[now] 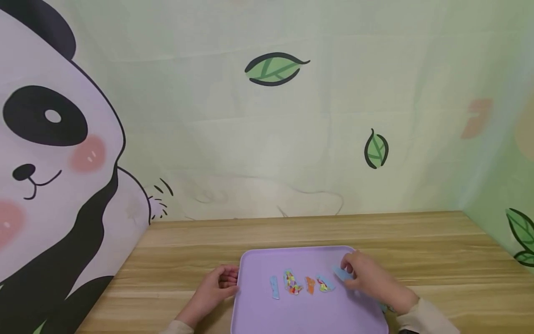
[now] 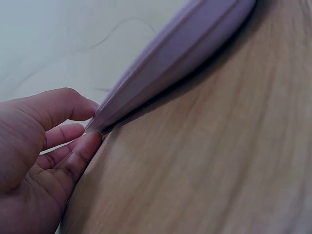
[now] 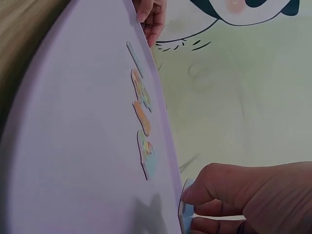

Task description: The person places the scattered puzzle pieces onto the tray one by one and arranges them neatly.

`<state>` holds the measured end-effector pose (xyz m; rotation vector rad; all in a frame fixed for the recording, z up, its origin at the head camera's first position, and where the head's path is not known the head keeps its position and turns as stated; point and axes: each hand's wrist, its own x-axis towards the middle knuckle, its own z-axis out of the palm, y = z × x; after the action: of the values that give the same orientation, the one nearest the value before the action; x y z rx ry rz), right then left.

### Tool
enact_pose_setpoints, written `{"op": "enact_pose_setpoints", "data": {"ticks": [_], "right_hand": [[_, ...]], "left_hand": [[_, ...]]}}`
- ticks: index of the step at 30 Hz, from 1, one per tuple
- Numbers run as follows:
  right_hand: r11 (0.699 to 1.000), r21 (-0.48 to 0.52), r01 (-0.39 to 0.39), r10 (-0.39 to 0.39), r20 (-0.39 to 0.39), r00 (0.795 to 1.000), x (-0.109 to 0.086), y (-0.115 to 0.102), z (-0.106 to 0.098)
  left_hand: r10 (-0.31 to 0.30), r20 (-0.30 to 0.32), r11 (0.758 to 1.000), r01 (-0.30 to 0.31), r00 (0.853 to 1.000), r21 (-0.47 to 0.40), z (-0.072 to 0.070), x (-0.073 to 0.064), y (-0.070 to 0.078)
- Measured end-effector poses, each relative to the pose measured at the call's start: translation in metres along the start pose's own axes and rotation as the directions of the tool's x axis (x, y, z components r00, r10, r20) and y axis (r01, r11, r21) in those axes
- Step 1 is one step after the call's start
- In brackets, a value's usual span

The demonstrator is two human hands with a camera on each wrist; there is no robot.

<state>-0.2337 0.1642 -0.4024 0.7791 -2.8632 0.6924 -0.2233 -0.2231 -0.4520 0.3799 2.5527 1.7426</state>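
Observation:
My left hand (image 1: 214,290) is at the left edge of a purple tray (image 1: 300,257). In the left wrist view, the thumb and fingertips of this hand pinch the tray's rim (image 2: 161,63). Over the tray's right side, my right hand (image 1: 369,276) holds a light-blue puzzle piece (image 1: 342,273) between thumb and fingers; the hand partly covers it. To its left, several flat pieces lie in a row on the tray: a narrow blue piece (image 1: 274,287), a multicoloured piece (image 1: 292,283), an orange piece (image 1: 310,285) and a blue piece with a coloured patch (image 1: 324,284).
The tray lies on a wooden table (image 1: 187,239). Next to its right edge, partly hidden by the right forearm, are more blue bits (image 1: 384,307). A pale green wall covering (image 1: 208,139) with a panda (image 1: 54,176) and leaves stands behind the table.

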Motion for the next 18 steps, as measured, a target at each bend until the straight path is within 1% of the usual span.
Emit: {"op": "enact_pose_setpoints", "data": {"ticks": [2, 6, 14, 18], "right_hand": [[1.0, -0.005, -0.002, 0.002, -0.016, 1.0, 0.0, -0.001, 0.002], [0.999, -0.019, -0.033, 0.032, -0.04, 0.999, -0.001, -0.001, 0.005], [0.99, -0.037, -0.136, 0.134, -0.063, 0.989, -0.001, -0.001, 0.013], [0.988, -0.036, -0.148, 0.145, -0.076, 0.987, 0.001, -0.001, 0.016]], "left_hand": [[0.002, 0.001, 1.0, -0.002, 1.0, 0.002, 0.0, 0.0, 0.001], [-0.001, 0.001, 1.0, 0.001, 1.0, 0.011, 0.002, 0.001, 0.001], [-0.022, -0.006, 1.0, 0.022, 1.0, 0.015, 0.003, 0.002, -0.002], [-0.015, -0.008, 1.0, 0.015, 1.0, 0.013, 0.001, 0.002, -0.003]]}}
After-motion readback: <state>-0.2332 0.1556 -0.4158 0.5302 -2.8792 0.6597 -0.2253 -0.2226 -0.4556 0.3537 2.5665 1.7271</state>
